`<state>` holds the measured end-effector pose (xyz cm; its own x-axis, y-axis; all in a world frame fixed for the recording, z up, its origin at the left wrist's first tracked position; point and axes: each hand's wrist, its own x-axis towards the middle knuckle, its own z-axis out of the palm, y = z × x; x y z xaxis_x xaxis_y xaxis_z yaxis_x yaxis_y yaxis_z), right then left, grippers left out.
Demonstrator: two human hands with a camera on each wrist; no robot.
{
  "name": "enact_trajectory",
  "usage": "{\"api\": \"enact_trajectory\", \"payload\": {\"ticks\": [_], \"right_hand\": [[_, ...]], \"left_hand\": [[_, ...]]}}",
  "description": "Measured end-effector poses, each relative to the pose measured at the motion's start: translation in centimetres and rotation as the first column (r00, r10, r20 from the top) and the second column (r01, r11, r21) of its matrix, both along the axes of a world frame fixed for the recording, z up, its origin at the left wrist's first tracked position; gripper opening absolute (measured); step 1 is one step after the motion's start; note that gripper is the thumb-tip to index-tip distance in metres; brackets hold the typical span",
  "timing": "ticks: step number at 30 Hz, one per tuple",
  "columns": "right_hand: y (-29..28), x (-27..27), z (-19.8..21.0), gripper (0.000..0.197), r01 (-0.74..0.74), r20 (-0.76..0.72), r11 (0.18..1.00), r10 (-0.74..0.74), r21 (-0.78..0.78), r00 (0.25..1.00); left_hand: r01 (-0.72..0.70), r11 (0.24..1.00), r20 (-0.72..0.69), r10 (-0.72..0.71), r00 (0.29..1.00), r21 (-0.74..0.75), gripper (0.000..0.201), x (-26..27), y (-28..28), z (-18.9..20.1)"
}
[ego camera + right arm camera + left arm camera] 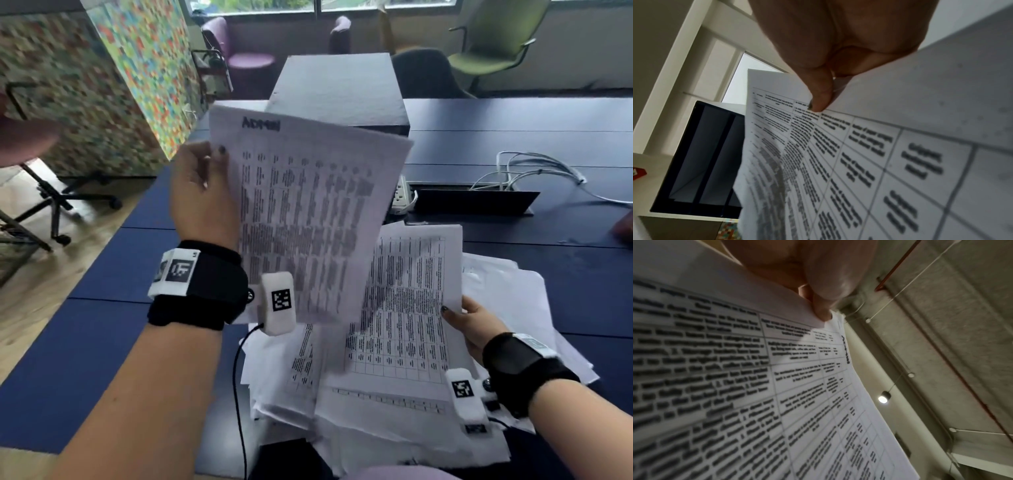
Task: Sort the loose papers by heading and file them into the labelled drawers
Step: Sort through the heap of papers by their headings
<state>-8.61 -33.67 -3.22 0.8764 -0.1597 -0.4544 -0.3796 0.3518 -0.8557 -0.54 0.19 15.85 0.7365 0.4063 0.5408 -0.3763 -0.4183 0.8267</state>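
- Two white printed sheets are in hand: the left hand (pixel 202 192) pinches the left edge of a raised sheet of table text with a bold heading at its top (pixel 308 212), thumb on the printed face and fingers (pixel 821 311) curled behind; the right hand (pixel 474 327) pinches the right edge of a second white table-printed sheet (pixel 407 301), held lower, just over the heap.
- Loose white papers (pixel 370 428) lie in an untidy heap on the dark blue surface (pixel 102 359), straight in front of the person.
- Beyond the raised sheet stands a dark box-shaped drawer unit (pixel 337 89); the right wrist view looks into its dark open compartments (pixel 701 154). No labels can be read in any view.
- Step in hand, as I judge it: reading headings to sort. The bold heading is too blurred to be sure of, so the sheet wants holding flat and still; I cannot make out the second sheet's heading.
- Edge pinches let thin paper droop, so a grip nearer mid-edge would keep each sheet from folding on its way to a drawer.
- Room is good to the left, where the surface is bare; to the right, a white power strip (pixel 402 195), white cables (pixel 534 171) and an open dark cable tray (pixel 476 202) could snag a trailing corner.
- Heap sheets overhang the near edge of the surface and may slide off if brushed.
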Motion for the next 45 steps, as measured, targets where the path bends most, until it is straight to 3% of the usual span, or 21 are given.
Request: {"api": "enact_trajectory", "payload": {"ticks": [2,3,5,8,9,15,18,20,21,22,25,27,30,34,37,40,43,45], "right_hand": [[0.1,-0.1,0.3,0.089,-0.009,0.035,1.0,0.008,0.028,0.999],[0.1,-0.1,0.4,0.096,-0.016,0.061,0.998,0.013,0.053,0.998],[0.2,-0.1,0.7,0.087,-0.043,0.082,0.996,0.036,0.083,0.996],[0.6,0.1,1.4,0.029,-0.038,0.091,0.992,0.027,0.117,0.996],[0.6,0.2,1.4,0.026,-0.044,0.088,0.993,0.034,0.113,0.996],[1.8,0.1,1.4,0.026,-0.098,0.116,0.984,0.081,0.146,0.99],[2.1,0.1,1.2,0.047,-0.119,0.093,0.984,0.107,0.132,0.99],[2.0,0.4,0.8,0.034,-0.044,0.025,0.995,0.042,0.093,0.999],[1.7,0.4,0.7,0.031,0.001,-0.033,0.999,0.001,0.035,0.999],[1.4,0.5,0.4,0.042,0.012,-0.083,0.999,-0.016,-0.043,0.996],[1.4,0.2,0.3,0.058,-0.111,-0.092,0.969,0.093,-0.22,0.991],[1.4,0.0,0.1,0.044,-0.197,-0.081,0.917,0.18,-0.346,0.98],[0.5,-0.1,-0.7,0.033,-0.189,-0.111,0.843,0.154,-0.503,0.982],[-1.5,-0.4,-0.5,0.033,-0.146,-0.152,0.791,0.068,-0.594,0.986],[-3.0,-0.7,-0.5,0.033,-0.141,-0.17,0.774,0.044,-0.617,0.985],[-3.9,-0.7,-1.3,0.036,-0.145,-0.198,0.793,0.032,-0.591,0.98],[-4.2,-0.8,-1.7,0.038,-0.1,-0.197,0.849,-0.005,-0.518,0.98],[-4.5,-0.8,-2.1,0.038,-0.065,-0.186,0.865,-0.034,-0.498,0.982]], "left_hand": [[0.042,0.999,-0.125,-0.042,0.991,-0.001,0.009,0.3,-0.5,-2.3],[0.066,0.998,-0.172,-0.068,0.983,-0.014,0.008,0.3,-0.9,-3.6],[0.09,0.994,-0.25,-0.104,0.963,-0.065,0.008,0.3,-1.7,-5.9],[0.058,0.992,-0.385,-0.096,0.918,-0.11,0.01,-0.3,-3.1,-8.8],[0.042,0.991,-0.436,-0.094,0.895,-0.127,0.011,-0.4,-3.4,-9.6],[0.013,0.984,-0.623,-0.124,0.773,-0.18,0.011,-0.9,-4.9,-12.2],[-0.002,0.976,-0.665,-0.146,0.732,-0.217,0.009,-1.3,-5.8,-12.6],[0.029,0.968,-0.688,-0.197,0.698,-0.248,0.017,-1.6,-6.4,-12.9],[0.054,0.968,-0.699,-0.215,0.682,-0.245,0.024,-1.7,-6.7,-13.2],[0.083,0.97,-0.711,-0.225,0.666,-0.229,0.03,-1.8,-6.9,-13.6],[0.153,0.97,-0.714,-0.245,0.656,-0.191,0.032,-1.9,-7.1,-14.9],[0.222,0.96,-0.718,-0.274,0.64,-0.168,0.027,-1.9,-7.1,-15.6],[0.294,0.933,-0.73,-0.347,0.589,-0.206,0.021,-1.9,-6.7,-17.1],[0.178,0.978,-0.78,-0.192,0.596,-0.105,0.022,-2.1,-4.4,-18.5],[0.124,0.992,-0.838,-0.04,0.545,0.033,0.027,-2.5,-2.4,-19.1],[0.158,0.988,-0.85,-0.081,0.521,0.003,0.024,-2.6,-2.0,-19.1],[0.237,0.955,-0.829,0.014,0.56,0.176,0.022,-2.7,-2.8,-19.2],[0.333,0.919,-0.833,-0.008,0.553,0.212,0.025,-3.3,-3.9,-19.3]]}}
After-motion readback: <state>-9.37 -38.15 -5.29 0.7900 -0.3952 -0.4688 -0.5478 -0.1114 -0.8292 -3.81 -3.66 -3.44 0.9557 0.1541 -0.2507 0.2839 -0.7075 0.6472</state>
